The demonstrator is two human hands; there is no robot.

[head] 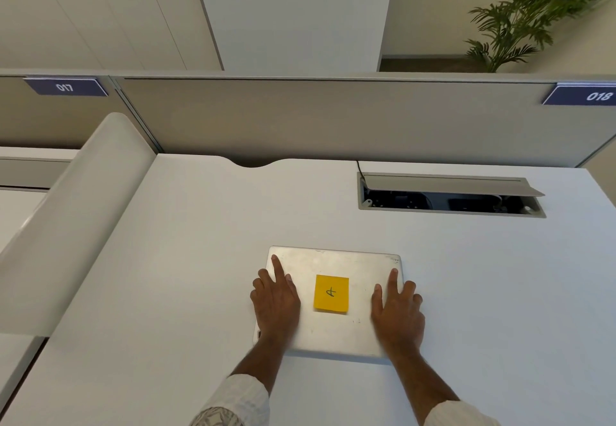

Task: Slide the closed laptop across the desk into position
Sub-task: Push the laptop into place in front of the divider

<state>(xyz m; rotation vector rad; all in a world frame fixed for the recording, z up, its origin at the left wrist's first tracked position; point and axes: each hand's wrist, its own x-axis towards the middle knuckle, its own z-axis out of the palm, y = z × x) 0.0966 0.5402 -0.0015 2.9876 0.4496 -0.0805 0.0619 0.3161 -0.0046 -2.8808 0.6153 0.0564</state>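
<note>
A closed silver laptop (pixel 333 332) lies flat on the white desk (pixel 186 259), slightly right of centre and near the front edge. A yellow sticky note (pixel 331 293) with a handwritten mark sits in the middle of its lid. My left hand (pixel 275 302) rests palm down on the lid's left side, index finger stretched toward the far left corner and outer fingers over the left edge. My right hand (pixel 396 312) lies the same way on the right side, with its outer fingers over the right edge. Both hands hold the laptop by its sides.
A cable box (pixel 450 200) with its lid raised is set into the desk at the back right, a black cable running out of its left corner. A grey partition (pixel 316 118) closes off the back of the desk. A white rounded divider (pixel 76 212) bounds the left side.
</note>
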